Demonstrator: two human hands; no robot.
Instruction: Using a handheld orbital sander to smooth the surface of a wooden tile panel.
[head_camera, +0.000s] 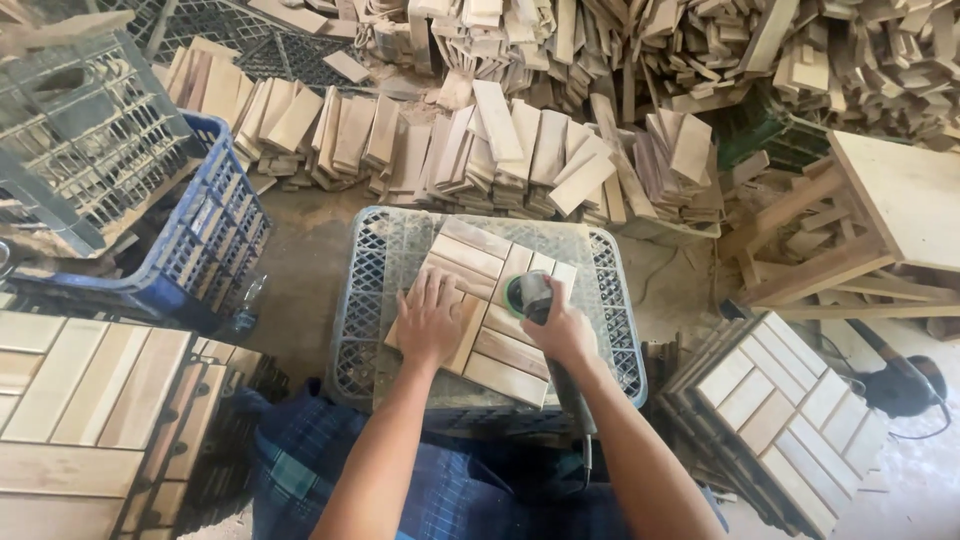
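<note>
A: State the work surface and the room.

B: The surface is one upturned grey lattice crate (372, 300) standing on a dusty concrete floor (300, 270). Heaps of short wooden slats (520, 140) fill the room from 10 to 2 o'clock.

A: Where is the workpiece?

B: One slatted wooden tile (490, 330) lies flat on the crate, at centre.

A: Hand states?

B: The left hand (428, 322) lies flat on the tile at its 9 o'clock side, fingers (432, 287) spread apart and clamped on nothing. The right hand (562, 325) is closed around one handheld sander (535, 297), whose green disc (516, 295) meets the tile at its 1 o'clock area.

A: Counts of other items?

B: One blue crate (215, 235) at 9 o'clock with one grey crate (85, 130) set inside it. Two stacks of finished tiles: one (90, 400) at 8 o'clock, one (780, 400) at 4 o'clock. One wooden stool (880, 215) at 3 o'clock.
</note>
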